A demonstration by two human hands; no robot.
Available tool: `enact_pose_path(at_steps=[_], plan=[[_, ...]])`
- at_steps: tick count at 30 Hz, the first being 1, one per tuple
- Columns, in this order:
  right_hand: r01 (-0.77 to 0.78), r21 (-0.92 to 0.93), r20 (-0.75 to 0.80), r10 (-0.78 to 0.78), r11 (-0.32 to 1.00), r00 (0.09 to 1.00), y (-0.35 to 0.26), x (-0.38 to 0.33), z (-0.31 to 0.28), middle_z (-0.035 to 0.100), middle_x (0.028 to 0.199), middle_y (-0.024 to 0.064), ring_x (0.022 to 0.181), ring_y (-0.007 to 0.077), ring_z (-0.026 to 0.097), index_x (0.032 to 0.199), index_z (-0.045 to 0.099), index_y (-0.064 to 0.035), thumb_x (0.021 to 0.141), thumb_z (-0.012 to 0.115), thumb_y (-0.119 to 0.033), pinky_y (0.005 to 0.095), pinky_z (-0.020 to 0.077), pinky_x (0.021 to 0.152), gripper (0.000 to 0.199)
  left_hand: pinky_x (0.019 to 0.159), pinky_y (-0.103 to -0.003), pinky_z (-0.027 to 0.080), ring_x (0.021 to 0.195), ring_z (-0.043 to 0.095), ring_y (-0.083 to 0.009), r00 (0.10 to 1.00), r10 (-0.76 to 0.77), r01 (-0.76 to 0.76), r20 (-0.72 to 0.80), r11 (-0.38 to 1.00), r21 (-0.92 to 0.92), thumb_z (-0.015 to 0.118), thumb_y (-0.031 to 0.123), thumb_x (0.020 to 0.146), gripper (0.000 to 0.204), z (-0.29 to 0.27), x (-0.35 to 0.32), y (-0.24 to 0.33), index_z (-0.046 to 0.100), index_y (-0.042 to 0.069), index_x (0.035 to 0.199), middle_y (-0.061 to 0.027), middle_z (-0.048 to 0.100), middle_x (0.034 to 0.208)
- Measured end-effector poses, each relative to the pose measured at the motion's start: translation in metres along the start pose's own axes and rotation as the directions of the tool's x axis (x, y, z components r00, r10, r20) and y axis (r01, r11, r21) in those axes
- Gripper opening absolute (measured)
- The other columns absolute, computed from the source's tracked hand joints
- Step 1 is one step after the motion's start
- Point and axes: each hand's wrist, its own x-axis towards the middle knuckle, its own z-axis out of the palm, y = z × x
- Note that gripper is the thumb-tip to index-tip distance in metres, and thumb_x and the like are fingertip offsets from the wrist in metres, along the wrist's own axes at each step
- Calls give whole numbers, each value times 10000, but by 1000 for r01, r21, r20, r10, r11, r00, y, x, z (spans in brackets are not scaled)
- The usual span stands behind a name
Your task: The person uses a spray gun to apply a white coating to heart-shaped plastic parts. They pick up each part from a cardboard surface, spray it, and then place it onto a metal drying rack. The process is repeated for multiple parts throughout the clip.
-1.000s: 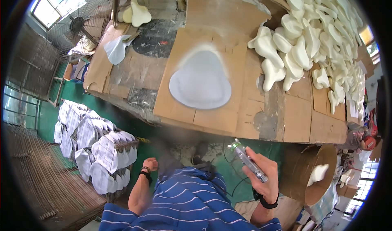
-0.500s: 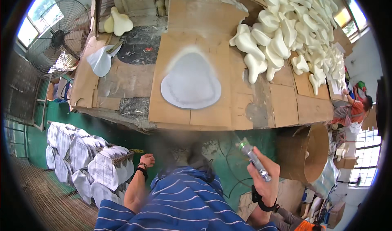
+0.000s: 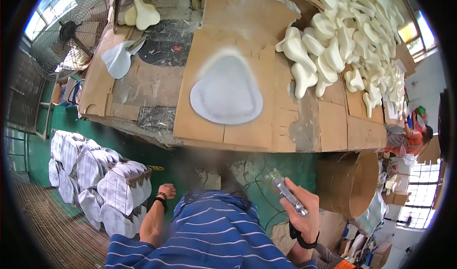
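Note:
My right hand [image 3: 306, 206] grips a silver spray gun [image 3: 290, 195], held off the table's front edge with its green-tinged front end pointing up and left. My left hand [image 3: 166, 191] hangs low beside my body, its fingers curled in and holding nothing I can see. Flat on the cardboard in front of me lies a pale grey, rounded-triangular sheet [image 3: 226, 92]. Whitish overspray rims its upper edge on the cardboard. Neither hand touches the sheet.
Cream saddle-shaped foam pieces [image 3: 333, 54] are heaped at the right. A white cut sheet [image 3: 117, 61] and more foam [image 3: 145, 13] lie at the left. A wire rack of grey-white sheets [image 3: 102, 183], a caged fan [image 3: 69, 31] and a cardboard drum [image 3: 340, 181] stand around; a co-worker [image 3: 415, 138] is far right.
My right hand with the spray gun has shifted slightly left and down. The view has moved a little; the grey sheet still lies on the cardboard.

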Motion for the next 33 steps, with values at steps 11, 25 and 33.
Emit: enact_pose_path(at_steps=[11,25,33], plan=[[-39,9,5,39,999,999,25,17,-27,662,860,160,709,233,630,1219,618,11,692,715,72,280,488,676,539,598,-377,540,743,664,-223,974,225,-227,30,960,165,572,61,831,374,57,4,35,586,49,1204,-98,679,901],[-5,13,-115,7,1000,993,14,31,-19,648,856,168,705,235,612,1250,596,8,702,708,74,283,480,663,564,543,-365,526,697,676,-243,951,309,-287,-21,905,313,616,90,837,301,78,2,46,636,54,1135,-108,690,870],[79,47,-13,-78,996,997,10,31,-12,638,820,132,689,180,577,1221,606,36,773,701,-25,276,464,662,463,634,-367,589,767,698,-221,989,148,-135,-20,943,303,620,99,812,375,53,14,15,633,36,1181,-115,708,926]])
